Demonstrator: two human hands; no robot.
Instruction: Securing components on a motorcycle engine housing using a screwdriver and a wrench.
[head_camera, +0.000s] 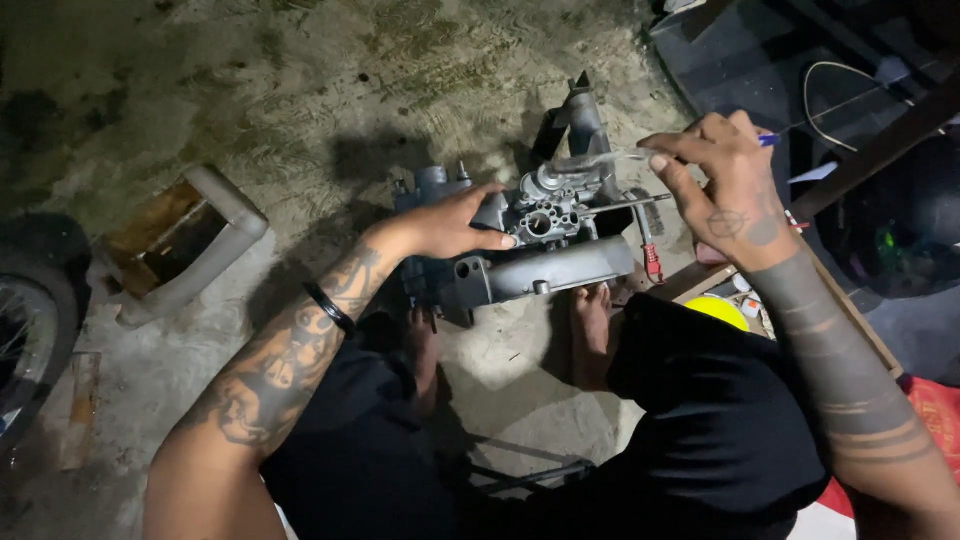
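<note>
Hands: left (455, 225) rests open on engine casing (545, 235), right (725, 185) grips thin tool (610, 157).

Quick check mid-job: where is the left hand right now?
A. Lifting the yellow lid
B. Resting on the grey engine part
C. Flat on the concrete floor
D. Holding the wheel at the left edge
B: the left hand lies on the grey engine part, fingertips at its top openings.
</note>
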